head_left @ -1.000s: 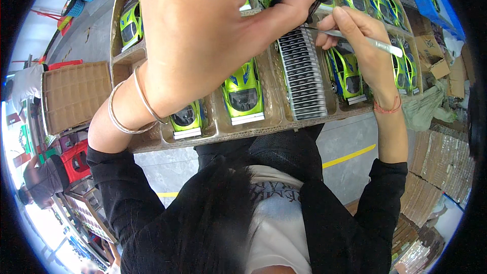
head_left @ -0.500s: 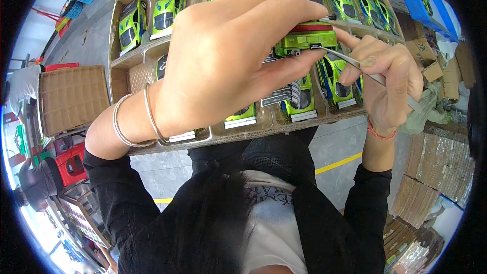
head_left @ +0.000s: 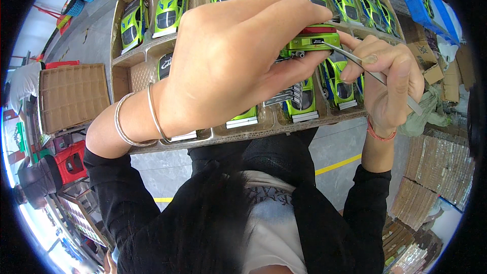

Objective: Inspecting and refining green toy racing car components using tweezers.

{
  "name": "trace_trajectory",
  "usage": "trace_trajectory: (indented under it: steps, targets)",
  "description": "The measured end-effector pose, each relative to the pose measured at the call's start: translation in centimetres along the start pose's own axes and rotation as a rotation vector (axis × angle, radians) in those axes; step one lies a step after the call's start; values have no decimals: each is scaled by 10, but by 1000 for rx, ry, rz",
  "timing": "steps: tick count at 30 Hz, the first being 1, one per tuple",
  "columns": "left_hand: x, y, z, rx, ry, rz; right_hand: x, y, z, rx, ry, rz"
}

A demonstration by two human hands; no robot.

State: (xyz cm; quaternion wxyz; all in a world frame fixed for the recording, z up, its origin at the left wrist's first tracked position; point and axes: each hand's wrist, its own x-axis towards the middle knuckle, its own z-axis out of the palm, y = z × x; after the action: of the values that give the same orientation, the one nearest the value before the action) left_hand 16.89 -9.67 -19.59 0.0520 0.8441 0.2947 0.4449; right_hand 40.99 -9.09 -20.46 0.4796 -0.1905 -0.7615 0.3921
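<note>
Closed around a green toy car (head_left: 299,45), my left hand (head_left: 223,66) keeps the car's rear end with its red strip turned toward me. My right hand (head_left: 388,71) pinches metal tweezers (head_left: 373,73). Their tip meets a small black sticker (head_left: 318,41) on the car's rear panel; whether it still grips the sticker I cannot tell. Below the left fingers shows part of a sheet of black-and-white stickers (head_left: 284,95). Most of the held car is hidden behind my left hand. Under both hands lies a compartmented tray (head_left: 139,78) with several similar green cars (head_left: 337,78).
To the left stands an upturned brown tray (head_left: 73,96) near a red stool (head_left: 73,162). A blue bin (head_left: 428,7) is at the upper right. Stacked cardboard (head_left: 439,165) fills the right side. Another person (head_left: 43,180) is at the far left edge.
The black sticker at the tweezers' tip has gone from the car's lower edge up onto its rear panel. The car has shifted slightly right and turned its rear face more into view.
</note>
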Motion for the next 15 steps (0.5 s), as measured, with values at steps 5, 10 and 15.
trace_trajectory:
  steps: [5,10,15]
  targets:
    - [0,2,-1,4,-5,-17,0,-1,1,-34,-1,11]
    - [0,0,-1,13,-5,-12,0,-1,2,-35,5,7]
    - [-1,1,-1,16,7,-20,1,0,3,-67,-9,-19]
